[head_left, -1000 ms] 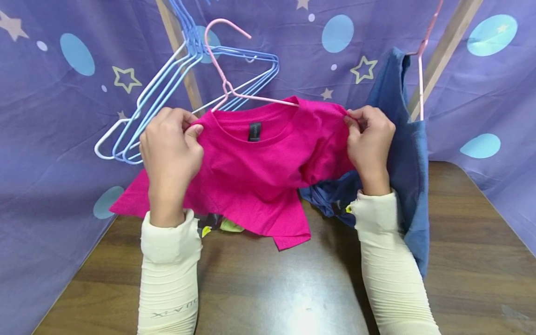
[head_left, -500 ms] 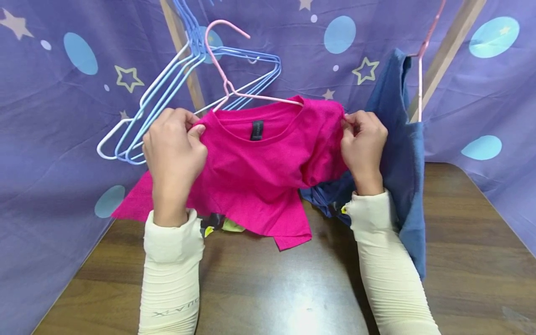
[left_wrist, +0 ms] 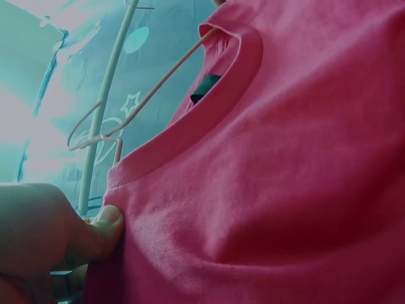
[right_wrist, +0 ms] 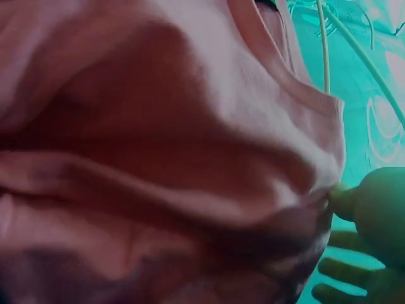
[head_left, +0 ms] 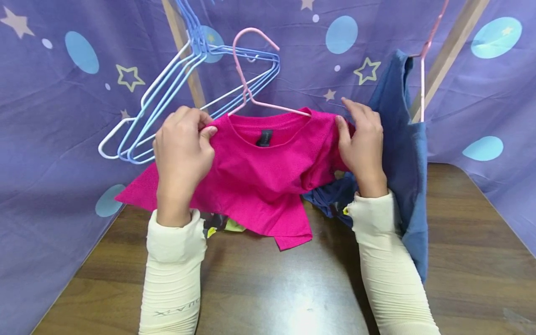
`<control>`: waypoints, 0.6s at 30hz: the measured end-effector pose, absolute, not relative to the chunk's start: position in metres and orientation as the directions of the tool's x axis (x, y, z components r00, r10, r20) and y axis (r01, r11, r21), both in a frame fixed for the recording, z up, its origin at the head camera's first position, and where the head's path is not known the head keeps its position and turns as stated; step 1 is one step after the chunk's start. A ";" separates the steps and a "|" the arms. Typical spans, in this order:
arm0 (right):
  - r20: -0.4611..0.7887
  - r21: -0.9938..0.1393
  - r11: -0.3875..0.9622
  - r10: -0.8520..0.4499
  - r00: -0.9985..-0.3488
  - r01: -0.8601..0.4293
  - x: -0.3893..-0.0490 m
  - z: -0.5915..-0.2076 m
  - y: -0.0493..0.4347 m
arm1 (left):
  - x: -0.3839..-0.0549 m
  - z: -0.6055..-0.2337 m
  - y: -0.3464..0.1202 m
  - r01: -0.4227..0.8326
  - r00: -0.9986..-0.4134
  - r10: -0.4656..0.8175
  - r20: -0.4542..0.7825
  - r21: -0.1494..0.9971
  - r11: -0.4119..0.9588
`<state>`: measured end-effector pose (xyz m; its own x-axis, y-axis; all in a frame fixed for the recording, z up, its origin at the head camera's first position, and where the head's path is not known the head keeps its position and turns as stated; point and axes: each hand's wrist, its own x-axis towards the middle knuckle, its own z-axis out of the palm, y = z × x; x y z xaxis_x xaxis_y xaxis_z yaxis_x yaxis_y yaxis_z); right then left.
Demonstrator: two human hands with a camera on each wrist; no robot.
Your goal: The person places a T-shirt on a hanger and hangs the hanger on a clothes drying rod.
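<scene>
A bright pink T-shirt (head_left: pixel 259 186) hangs between my hands, with a dark label inside its round neckline. A pink wire hanger (head_left: pixel 240 65) sits inside it, hook and neck rising out of the collar; its arm ends are hidden by the cloth. My left hand (head_left: pixel 182 151) pinches the shoulder beside the collar, the thumb on the front of the fabric in the left wrist view. At the opposite shoulder, my right hand (head_left: pixel 363 144) has its thumb against the cloth. In the right wrist view, the fingers (right_wrist: pixel 345 269) of that hand are spread and extended behind the shirt's edge.
Several blue and white hangers (head_left: pixel 167 93) hang at the left by a wooden post (head_left: pixel 176 28). A blue garment (head_left: pixel 404 163) hangs on a pink hanger at the right. Dark blue cloth (head_left: pixel 328 193) lies on the wooden table (head_left: pixel 268 284) behind the shirt.
The pink hanger has shifted right and lower, to nearer the middle of the collar. My right hand has loosened its pinch, its fingers now extended. My left hand keeps its pinch.
</scene>
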<state>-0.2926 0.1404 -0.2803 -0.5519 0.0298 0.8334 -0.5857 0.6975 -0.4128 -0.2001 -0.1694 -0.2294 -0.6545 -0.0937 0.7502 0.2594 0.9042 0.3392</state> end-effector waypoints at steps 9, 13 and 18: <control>0.870 -0.252 0.652 -0.171 -0.462 -0.715 -0.291 -0.281 0.138 | -0.201 -0.231 -0.163 0.253 -0.663 -0.081 0.744 0.325 0.911; 0.917 -0.191 0.659 -0.145 -0.372 -0.727 -0.291 -0.281 0.135 | -0.201 -0.232 -0.162 0.243 -0.663 -0.091 0.743 0.329 0.913; 0.954 -0.154 0.653 -0.098 -0.285 -0.741 -0.288 -0.282 0.120 | -0.202 -0.233 -0.157 0.239 -0.657 -0.092 0.748 0.323 0.916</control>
<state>-0.2878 0.1198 -0.2825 -0.2849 -0.0981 0.9535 -0.7413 0.6533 -0.1543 -0.2021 -0.1575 -0.2335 -0.6574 -0.0923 0.7478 0.2389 0.9158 0.3230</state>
